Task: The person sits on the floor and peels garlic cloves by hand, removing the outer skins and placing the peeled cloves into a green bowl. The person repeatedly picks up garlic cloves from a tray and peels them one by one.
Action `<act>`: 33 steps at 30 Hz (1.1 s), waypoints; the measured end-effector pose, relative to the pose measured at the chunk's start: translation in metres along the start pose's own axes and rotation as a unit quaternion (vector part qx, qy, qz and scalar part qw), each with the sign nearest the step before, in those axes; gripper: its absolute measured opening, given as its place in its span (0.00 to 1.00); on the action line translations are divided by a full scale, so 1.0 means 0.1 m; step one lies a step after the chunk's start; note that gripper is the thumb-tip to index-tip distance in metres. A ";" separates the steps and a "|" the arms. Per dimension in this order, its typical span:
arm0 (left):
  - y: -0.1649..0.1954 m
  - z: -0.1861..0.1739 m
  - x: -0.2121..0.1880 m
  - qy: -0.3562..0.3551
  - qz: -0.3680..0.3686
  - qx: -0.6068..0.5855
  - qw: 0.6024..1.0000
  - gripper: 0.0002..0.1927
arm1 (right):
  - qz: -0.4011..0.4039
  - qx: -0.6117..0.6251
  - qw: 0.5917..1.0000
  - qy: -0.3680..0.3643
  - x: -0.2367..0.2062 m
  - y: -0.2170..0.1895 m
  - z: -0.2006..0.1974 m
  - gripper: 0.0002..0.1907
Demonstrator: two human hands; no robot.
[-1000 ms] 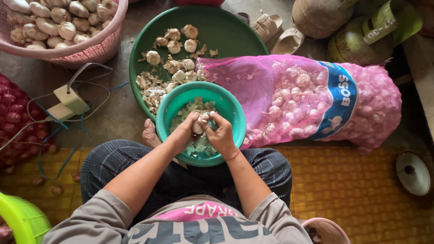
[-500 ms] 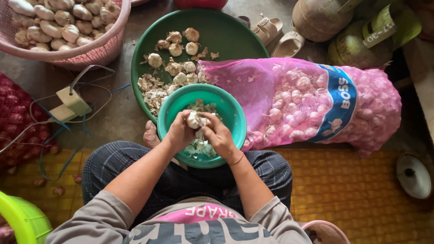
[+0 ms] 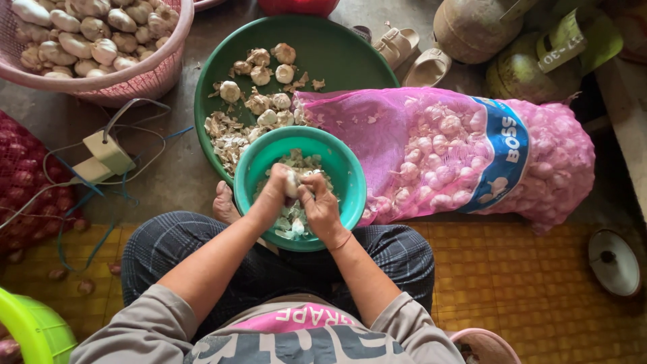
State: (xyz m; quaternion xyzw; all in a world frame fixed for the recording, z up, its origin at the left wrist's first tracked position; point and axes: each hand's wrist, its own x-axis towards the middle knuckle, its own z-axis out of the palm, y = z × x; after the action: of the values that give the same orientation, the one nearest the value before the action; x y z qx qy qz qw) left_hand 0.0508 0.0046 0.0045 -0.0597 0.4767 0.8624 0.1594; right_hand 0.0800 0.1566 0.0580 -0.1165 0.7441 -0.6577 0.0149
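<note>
While a pink basket (image 3: pixel 101 84) of garlic sits far left, the left hand (image 3: pixel 273 195) and right hand (image 3: pixel 320 205) meet over the teal bowl (image 3: pixel 350 185), fingers of both clamped on one garlic bulb (image 3: pixel 292 183). Behind the bowl lies a green basin (image 3: pixel 337 54) with bulbs and skins; a pink mesh sack (image 3: pixel 465 155) stretches off right.

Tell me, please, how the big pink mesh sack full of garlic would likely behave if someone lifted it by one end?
The pink mesh sack of garlic bulbs would probably sag, since the soft netting bulges around loose bulbs. It looks packed full, so likely heavy. Its open end, lying on the large green basin, might spill bulbs.
</note>
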 end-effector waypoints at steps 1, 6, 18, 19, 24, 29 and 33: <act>0.00 0.01 -0.01 -0.004 0.014 0.044 0.999 0.21 | 0.009 0.019 1.000 0.008 0.02 0.01 0.01 0.07; 0.05 0.02 0.03 -0.005 0.102 0.201 0.974 0.19 | 0.089 0.103 0.991 -0.006 0.10 -0.15 -0.13 0.16; 0.01 -0.07 0.03 -0.010 0.159 0.330 0.930 0.18 | 0.078 0.147 0.981 -0.097 0.09 -0.19 -0.17 0.11; 0.01 -0.07 0.03 -0.013 0.163 0.337 0.927 0.18 | 0.084 0.158 0.980 -0.090 0.08 -0.15 -0.17 0.09; 0.01 0.03 -0.07 -0.014 0.196 0.386 0.901 0.18 | 0.069 0.167 0.981 -0.074 0.06 0.07 -0.17 0.04; 0.03 0.26 -0.22 -0.033 0.205 0.411 0.888 0.18 | 0.115 0.118 0.986 0.014 0.16 0.17 -0.18 0.05; 0.22 0.24 -0.20 -0.050 0.240 0.410 0.878 0.21 | 0.186 0.118 0.975 0.033 0.22 -0.04 -0.33 0.11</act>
State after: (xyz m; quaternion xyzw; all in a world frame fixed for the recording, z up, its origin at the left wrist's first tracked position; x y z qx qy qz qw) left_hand 0.0635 0.0098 0.0400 0.1706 0.7789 0.6033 -0.0187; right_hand 0.0536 0.1837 0.0688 0.0483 0.6696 -0.7303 0.1264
